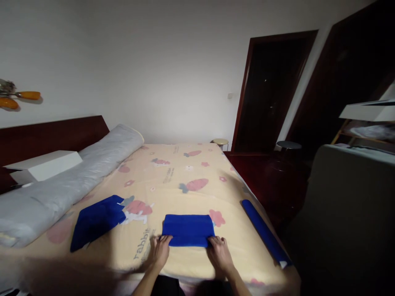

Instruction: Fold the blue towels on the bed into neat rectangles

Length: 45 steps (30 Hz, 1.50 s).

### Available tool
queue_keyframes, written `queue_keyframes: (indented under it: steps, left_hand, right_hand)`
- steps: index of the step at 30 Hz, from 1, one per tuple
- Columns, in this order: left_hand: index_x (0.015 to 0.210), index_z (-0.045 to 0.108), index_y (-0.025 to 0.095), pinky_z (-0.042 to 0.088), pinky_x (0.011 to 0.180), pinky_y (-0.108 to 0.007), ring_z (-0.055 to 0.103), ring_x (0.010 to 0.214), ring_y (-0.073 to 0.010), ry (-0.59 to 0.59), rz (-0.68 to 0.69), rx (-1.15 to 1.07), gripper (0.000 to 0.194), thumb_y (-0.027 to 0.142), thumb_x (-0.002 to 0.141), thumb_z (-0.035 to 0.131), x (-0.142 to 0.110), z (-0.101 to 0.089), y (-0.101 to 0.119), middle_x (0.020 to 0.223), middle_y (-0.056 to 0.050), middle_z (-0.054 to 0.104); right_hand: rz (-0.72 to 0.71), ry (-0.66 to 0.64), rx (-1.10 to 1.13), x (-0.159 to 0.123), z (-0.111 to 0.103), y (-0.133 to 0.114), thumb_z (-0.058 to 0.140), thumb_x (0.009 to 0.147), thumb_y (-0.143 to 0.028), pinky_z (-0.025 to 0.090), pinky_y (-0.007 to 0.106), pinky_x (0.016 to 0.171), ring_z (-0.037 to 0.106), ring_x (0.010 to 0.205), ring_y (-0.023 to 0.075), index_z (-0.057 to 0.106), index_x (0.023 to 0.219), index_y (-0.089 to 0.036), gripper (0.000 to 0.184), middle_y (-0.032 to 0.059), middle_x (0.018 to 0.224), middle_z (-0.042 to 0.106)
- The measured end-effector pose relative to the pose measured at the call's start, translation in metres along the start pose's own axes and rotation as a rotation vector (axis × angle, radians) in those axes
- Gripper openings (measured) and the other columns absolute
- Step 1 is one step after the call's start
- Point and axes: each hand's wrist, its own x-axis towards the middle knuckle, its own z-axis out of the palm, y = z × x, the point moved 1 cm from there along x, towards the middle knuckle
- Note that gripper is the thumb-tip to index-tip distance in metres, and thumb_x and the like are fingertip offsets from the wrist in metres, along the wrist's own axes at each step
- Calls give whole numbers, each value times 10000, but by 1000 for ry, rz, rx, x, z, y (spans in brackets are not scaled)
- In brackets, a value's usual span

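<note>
A folded blue cloth [189, 226] lies flat on the bed in front of me, with a crease running across its lower part. My left hand [162, 247] pinches its near left corner, thumb and fingers closed on the edge. At the near right corner, the fingers of my right hand [219, 248] are closed on the cloth in the same way. To the left rests another blue cloth [97, 222], spread at an angle with an uneven right edge. A rolled blue cloth [263, 232] lies along the right edge of the bed, a small white bit showing at its near end.
The bed [173, 189] has a cream sheet with carrot and rabbit prints. A grey rolled bedding bundle [77, 176] and a white box [51, 164] lie by the dark headboard [55, 133]. A grey chair-like piece [345, 197] stands right; stools [289, 144] stand near the door.
</note>
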Motion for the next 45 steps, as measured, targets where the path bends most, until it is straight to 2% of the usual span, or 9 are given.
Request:
queue_keyframes:
  steps: [9, 19, 22, 27, 30, 34, 37, 40, 45]
  left_hand:
    - [1009, 703, 280, 277, 1077, -452, 523, 1234, -212, -4, -93, -28, 396, 102, 788, 428, -15, -1, -3, 1211, -32, 681]
    - [1023, 702, 235, 420, 963, -480, 618, 1113, -268, -38, -321, -25, 340, 173, 804, 450, 14, -9, -15, 1109, -76, 733]
    - [1221, 628, 217, 302, 1108, -502, 463, 1320, -277, 24, -189, -3, 481, 109, 804, 414, 11, -2, 8, 1344, -100, 613]
    - [1407, 462, 309, 306, 1170, -352, 430, 1362, -148, 25, 251, -45, 533, 157, 908, 356, 6, 33, 50, 1474, 21, 509]
    - [1472, 346, 312, 345, 1154, -410, 418, 1380, -162, 87, 309, 9, 491, 294, 985, 293, 7, 43, 29, 1513, 7, 453]
    - [1438, 404, 332, 350, 1125, -500, 413, 1388, -221, 154, 93, 122, 469, 387, 977, 342, 1, 33, -36, 1501, -11, 460]
    - [1441, 409, 298, 300, 1132, -552, 370, 1414, -248, 285, -35, 156, 474, 332, 975, 327, -5, 23, -53, 1529, -41, 409]
    - [1458, 381, 273, 338, 1124, -485, 374, 1413, -209, 293, 54, 92, 482, 277, 990, 266, -3, 28, -21, 1532, -43, 407]
    - [1381, 502, 272, 376, 1105, -445, 502, 1313, -194, 112, 234, -44, 446, 308, 991, 288, 15, 47, 46, 1412, -50, 573]
  right_hand:
    - [74, -76, 43, -14, -8, 0, 387, 812, -242, 376, 374, 918, 602, 1015, 223, 698, 1006, -251, 367, 41, 1030, 723]
    - [243, 8, -99, 12, 4, 4, 429, 860, -283, 379, 503, 916, 581, 1078, 322, 690, 1072, -247, 338, 121, 1118, 687]
    - [235, 109, -117, 8, 17, -9, 373, 920, -280, 361, 513, 976, 561, 1151, 321, 645, 1185, -240, 382, 136, 1230, 648]
    - [-100, 79, -4, 10, 50, -47, 304, 982, -329, 354, 437, 1063, 495, 1304, 244, 581, 1307, -274, 431, 60, 1357, 603]
    - [-72, 31, -33, 11, 54, -35, 294, 985, -397, 338, 467, 1084, 451, 1350, 248, 524, 1371, -273, 466, 61, 1426, 536]
    - [93, 28, -126, 4, 38, 26, 346, 958, -416, 337, 543, 1066, 410, 1377, 291, 528, 1369, -253, 478, 73, 1452, 502]
    - [127, 110, -160, -1, 30, 48, 325, 963, -366, 345, 563, 1047, 381, 1395, 294, 533, 1360, -260, 461, 70, 1478, 470]
    - [48, 170, -106, 6, 35, 17, 298, 986, -379, 348, 510, 1064, 403, 1384, 267, 533, 1359, -260, 456, 79, 1474, 479]
    - [-121, -7, 15, 28, 54, -52, 299, 994, -404, 354, 473, 1072, 493, 1314, 247, 566, 1326, -283, 443, 66, 1363, 598]
